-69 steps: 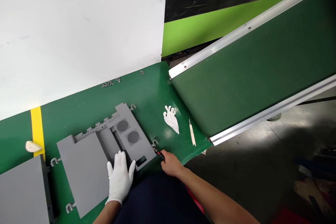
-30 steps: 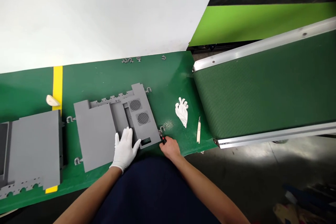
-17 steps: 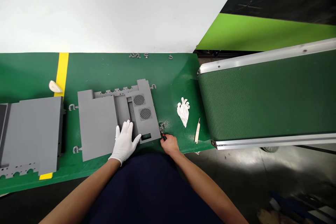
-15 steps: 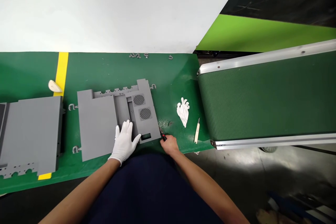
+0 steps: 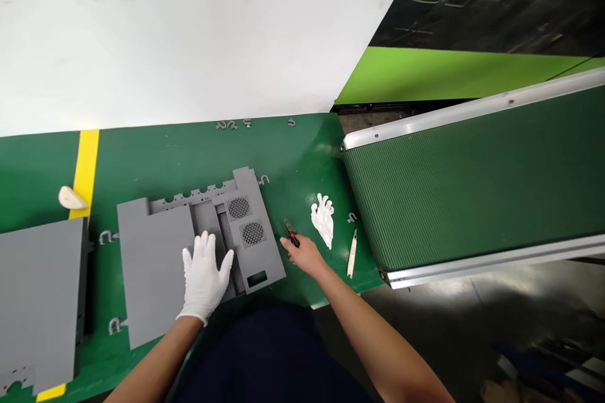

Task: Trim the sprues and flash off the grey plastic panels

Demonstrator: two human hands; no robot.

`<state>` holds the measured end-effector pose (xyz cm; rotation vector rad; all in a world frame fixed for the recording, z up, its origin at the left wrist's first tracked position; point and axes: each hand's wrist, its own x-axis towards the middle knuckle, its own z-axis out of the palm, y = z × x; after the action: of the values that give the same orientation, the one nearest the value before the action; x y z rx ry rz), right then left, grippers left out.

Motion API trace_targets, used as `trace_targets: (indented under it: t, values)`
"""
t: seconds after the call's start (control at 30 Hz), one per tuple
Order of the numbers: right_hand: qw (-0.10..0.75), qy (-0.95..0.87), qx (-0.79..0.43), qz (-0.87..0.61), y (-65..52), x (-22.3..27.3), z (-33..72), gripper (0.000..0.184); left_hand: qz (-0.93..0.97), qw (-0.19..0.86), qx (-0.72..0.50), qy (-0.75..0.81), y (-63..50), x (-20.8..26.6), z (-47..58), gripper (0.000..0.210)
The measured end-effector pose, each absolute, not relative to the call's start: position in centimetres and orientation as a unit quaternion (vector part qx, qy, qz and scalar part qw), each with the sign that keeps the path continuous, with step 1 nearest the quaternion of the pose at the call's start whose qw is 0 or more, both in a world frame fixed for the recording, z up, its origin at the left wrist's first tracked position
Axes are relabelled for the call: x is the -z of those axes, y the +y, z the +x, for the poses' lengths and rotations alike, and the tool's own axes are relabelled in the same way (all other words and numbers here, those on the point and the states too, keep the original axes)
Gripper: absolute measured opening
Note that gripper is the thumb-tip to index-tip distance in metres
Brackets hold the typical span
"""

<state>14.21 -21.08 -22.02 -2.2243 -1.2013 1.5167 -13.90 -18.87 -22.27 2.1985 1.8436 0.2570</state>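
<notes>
My left hand [image 5: 204, 278], in a white glove, lies flat with its fingers spread on a grey plastic panel [image 5: 154, 258]. The panel has two round-patterned vents, a rectangular slot and a notched far edge. Grey hook-shaped tabs [image 5: 108, 237] stick out from its left side, and another tab [image 5: 264, 180] is at its far right corner. Bare, my right hand [image 5: 305, 255] is closed around small pliers [image 5: 292, 234] with red and black handles. Their jaws point away from me, just right of the panel and apart from it.
A second grey panel [image 5: 42, 296] lies at the left. Right of my right hand are a white glove [image 5: 323, 220], a loose grey hook piece [image 5: 352, 218] and a craft knife [image 5: 352, 255]. Several hook pieces [image 5: 231, 124] lie along the back edge. A conveyor belt [image 5: 472, 195] adjoins at right.
The pliers have left the panel's near right corner and moved up and away from it. A loose grey hook piece now lies near the knife. My left hand stays on the panel; the view has shifted.
</notes>
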Motion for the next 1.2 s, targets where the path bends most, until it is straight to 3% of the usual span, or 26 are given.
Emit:
trace_targets:
  t: [0.3, 0.57, 0.77, 1.03, 1.2]
  values:
    - [0.062, -0.455, -0.493, -0.739, -7.8, 22.9, 11.4, 0.072, 0.754, 0.087, -0.07, 0.647, -14.7, 23.8, -15.1, 0.071]
    - [0.032, -0.459, -0.49, -0.74, -7.4, 23.2, 11.1, 0.077, 0.743, 0.089, -0.057, 0.66, -13.7, 22.3, -14.8, 0.064]
    - [0.022, -0.457, -0.485, -0.745, -7.0, 23.1, 10.8, 0.074, 0.744, 0.094, -0.08, 0.657, -5.7, 20.9, -14.2, 0.061]
    - [0.021, -0.466, -0.474, -0.747, -6.4, 22.6, 10.3, 0.073, 0.683, 0.225, 0.113, 0.685, 3.6, 22.3, -13.6, 0.06]
    - [0.024, -0.484, -0.475, -0.735, -5.7, 22.5, 9.1, 0.079, 0.64, 0.279, 0.111, 0.708, 1.7, 22.1, -15.2, 0.054]
